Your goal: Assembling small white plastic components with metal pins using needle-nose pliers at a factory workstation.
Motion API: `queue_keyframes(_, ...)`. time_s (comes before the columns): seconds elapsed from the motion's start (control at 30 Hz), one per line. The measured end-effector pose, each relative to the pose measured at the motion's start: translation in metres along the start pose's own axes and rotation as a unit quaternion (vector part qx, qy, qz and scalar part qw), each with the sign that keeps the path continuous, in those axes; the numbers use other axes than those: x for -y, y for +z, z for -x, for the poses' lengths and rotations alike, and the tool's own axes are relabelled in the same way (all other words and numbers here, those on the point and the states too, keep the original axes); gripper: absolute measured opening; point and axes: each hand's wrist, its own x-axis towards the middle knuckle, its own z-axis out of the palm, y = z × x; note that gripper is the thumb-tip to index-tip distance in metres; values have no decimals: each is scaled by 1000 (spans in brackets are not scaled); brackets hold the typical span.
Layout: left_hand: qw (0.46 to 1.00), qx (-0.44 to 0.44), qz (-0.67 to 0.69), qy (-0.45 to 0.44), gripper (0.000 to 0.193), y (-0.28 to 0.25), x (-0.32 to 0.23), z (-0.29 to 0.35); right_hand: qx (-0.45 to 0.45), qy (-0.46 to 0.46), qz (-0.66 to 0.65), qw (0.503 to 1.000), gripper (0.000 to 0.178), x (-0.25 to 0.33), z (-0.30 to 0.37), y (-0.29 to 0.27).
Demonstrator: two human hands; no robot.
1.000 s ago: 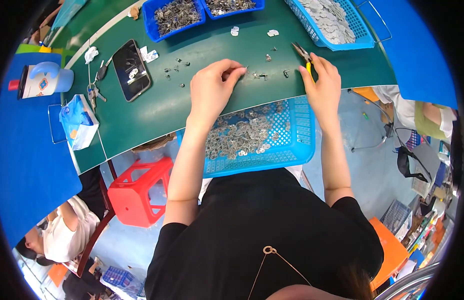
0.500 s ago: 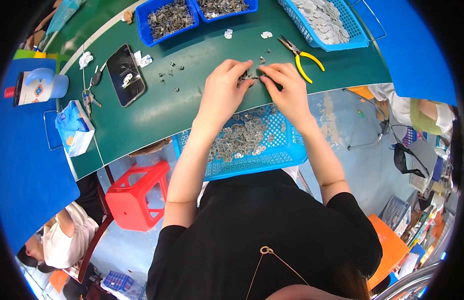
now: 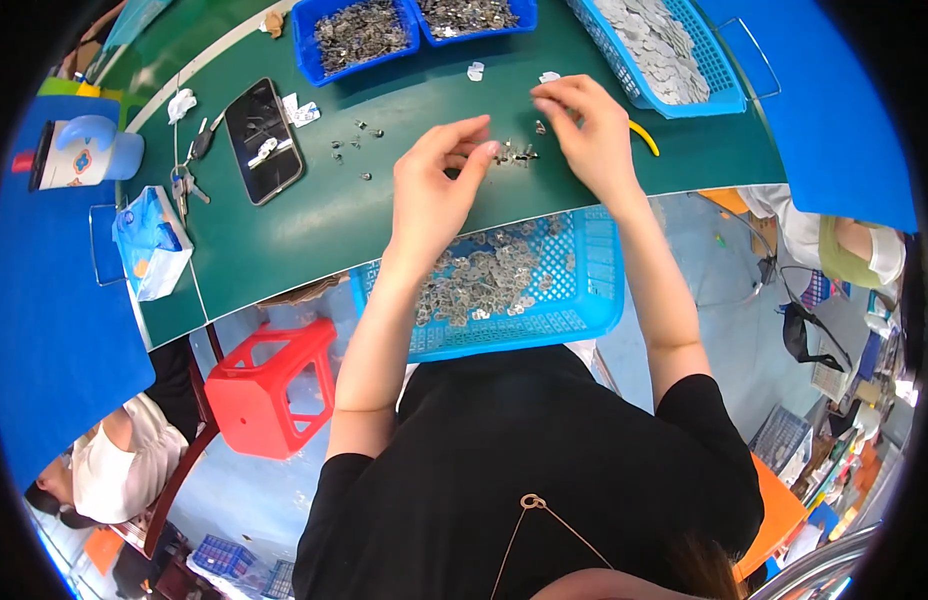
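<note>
My left hand is over the green table, fingers curled toward the thumb; whatever they hold, if anything, is too small to make out. Just right of its thumb lies a small cluster of metal parts. My right hand is raised to the right of the cluster, thumb and index finger slightly apart, with nothing visible between them. A single small metal part lies beside its fingers. Past the fingertips sits a small white piece. Behind my right hand, the pliers show only a yellow handle.
A light-blue basket of metal pieces sits below the table edge. Two dark-blue trays of small parts and a blue basket of flat discs stand at the back. A phone, keys and scattered parts lie left.
My hands have moved apart. The right one has gone up and right, covering most of the pliers; the left has shifted slightly left, exposing the metal cluster. The view has shifted a little.
</note>
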Motion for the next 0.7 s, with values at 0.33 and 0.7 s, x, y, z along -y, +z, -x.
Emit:
queue_keyframes(0.33,991,-108,-14,-72,25,-44,18,11,86,-57,-14,995,25,23,-26,34)
queue_keyframes(0.7,945,-222,-236,45,29,-87,4,41,167,-233,205,936,43,66,37,53)
